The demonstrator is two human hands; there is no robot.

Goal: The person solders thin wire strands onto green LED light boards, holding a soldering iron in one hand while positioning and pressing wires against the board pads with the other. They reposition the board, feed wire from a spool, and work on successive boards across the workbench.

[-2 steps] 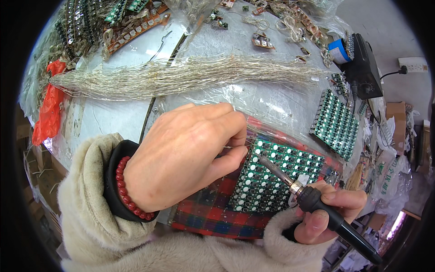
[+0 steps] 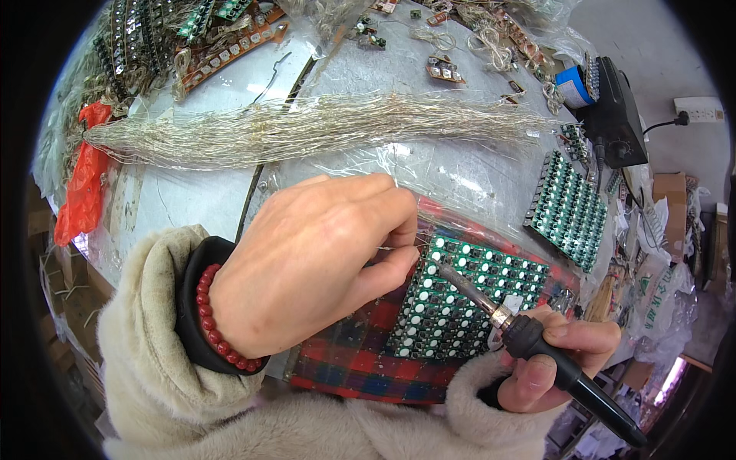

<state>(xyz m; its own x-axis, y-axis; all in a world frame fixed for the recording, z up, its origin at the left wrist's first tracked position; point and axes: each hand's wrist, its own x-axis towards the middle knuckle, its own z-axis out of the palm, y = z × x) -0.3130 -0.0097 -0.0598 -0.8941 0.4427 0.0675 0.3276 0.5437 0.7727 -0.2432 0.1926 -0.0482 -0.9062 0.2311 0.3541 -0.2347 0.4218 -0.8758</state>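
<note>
A green circuit board panel (image 2: 448, 314), with rows of white round spots and dark parts, lies on a red and blue checked cloth (image 2: 345, 360). My right hand (image 2: 563, 349) is closed round the black handle of a soldering iron (image 2: 529, 337). The iron's metal tip rests at, or just over, the panel's upper left part. Beside that corner my left hand (image 2: 330, 245) pinches a thin wire (image 2: 423, 244), whose end reaches toward the board's edge. Whether the wire touches the board I cannot tell. The fingers hide most of the wire.
A long bundle of thin silvery wires (image 2: 322, 130) lies across the table, a red plastic bag (image 2: 88, 180) round its left end. At the right stand another green panel (image 2: 567, 211), a black box (image 2: 613, 115) and a blue spool (image 2: 573, 87). Strips of small boards (image 2: 230, 54) lie at the back.
</note>
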